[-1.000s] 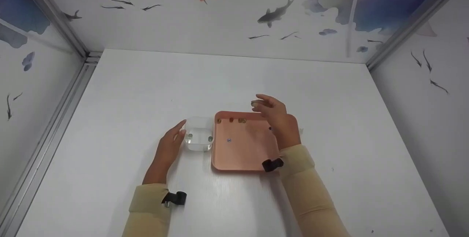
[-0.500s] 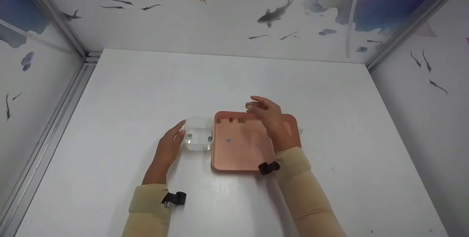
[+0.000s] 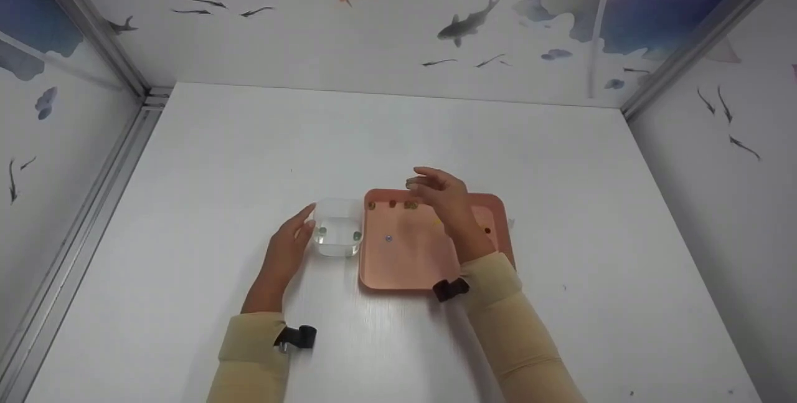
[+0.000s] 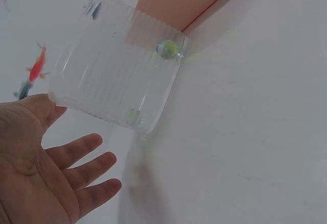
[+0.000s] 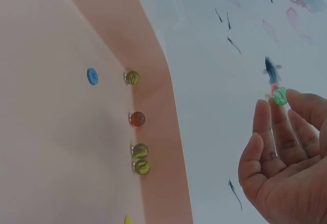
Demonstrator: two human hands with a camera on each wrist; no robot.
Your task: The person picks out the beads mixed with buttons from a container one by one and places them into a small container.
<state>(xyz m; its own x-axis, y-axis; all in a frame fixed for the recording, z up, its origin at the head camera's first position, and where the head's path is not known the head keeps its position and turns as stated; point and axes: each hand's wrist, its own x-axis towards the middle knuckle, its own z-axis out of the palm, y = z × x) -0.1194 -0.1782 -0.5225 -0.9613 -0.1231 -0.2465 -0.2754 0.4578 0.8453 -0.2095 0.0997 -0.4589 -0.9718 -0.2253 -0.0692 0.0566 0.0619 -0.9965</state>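
My right hand (image 3: 443, 194) is over the back of the pink tray (image 3: 411, 275). In the right wrist view its thumb and a fingertip pinch a green swirled glass marble (image 5: 280, 96). Against the tray's far wall sit yellow-swirled marbles (image 5: 132, 77) and a red-brown marble (image 5: 137, 119). A blue button (image 5: 92, 76) lies on the tray floor. My left hand (image 3: 289, 247) touches the left side of a clear plastic box (image 3: 336, 250), its fingers loosely spread. Inside the box are two marbles: a yellow-green one (image 4: 167, 49) and a paler one (image 4: 134, 117).
The box stands against the tray's left edge on a white table (image 3: 249, 154). A small dark red piece (image 3: 487, 230) and a yellow piece (image 5: 127, 219) are also in the tray. Walls with painted fish (image 3: 467, 20) enclose the table at the back and sides.
My right hand has moved left over the tray's back edge with the marble, uncovering the small dark red piece at the tray's right. My left hand and the box have stayed put.
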